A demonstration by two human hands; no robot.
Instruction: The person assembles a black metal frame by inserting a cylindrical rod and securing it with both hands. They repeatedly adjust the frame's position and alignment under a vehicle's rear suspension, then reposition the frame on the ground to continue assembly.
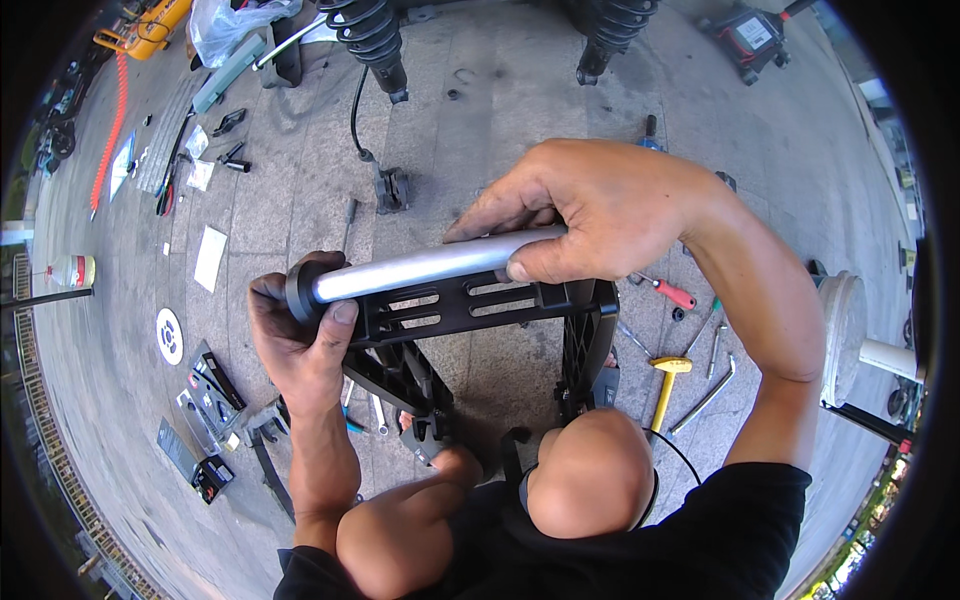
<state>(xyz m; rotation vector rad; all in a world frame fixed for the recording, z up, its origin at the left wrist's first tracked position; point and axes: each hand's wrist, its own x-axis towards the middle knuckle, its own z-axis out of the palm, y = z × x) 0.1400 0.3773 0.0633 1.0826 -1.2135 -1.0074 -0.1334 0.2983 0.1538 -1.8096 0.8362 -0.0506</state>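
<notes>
A smooth silver tube (420, 268) lies sideways along the far edge of a black forked frame (455, 312), which looks like a swingarm. Its crosspiece has long slots, and its two lattice arms reach down toward my knees. Around the tube's left end sits a thick black ring (300, 292). My left hand (305, 365) is closed on that ring, thumb on the near side. My right hand (620, 215) grips the tube toward its right end, thumb below and fingers over the far side. The palm hides the tube's right end.
A yellow hammer (671, 368) and a red-handled screwdriver (674, 293) lie at right. Two coil-spring shocks (372, 40) stand ahead, with a cabled black part (390, 187) nearer. A jack (755, 40) is far right. Packaged parts (212, 385) and a red coiled hose (110, 150) lie left.
</notes>
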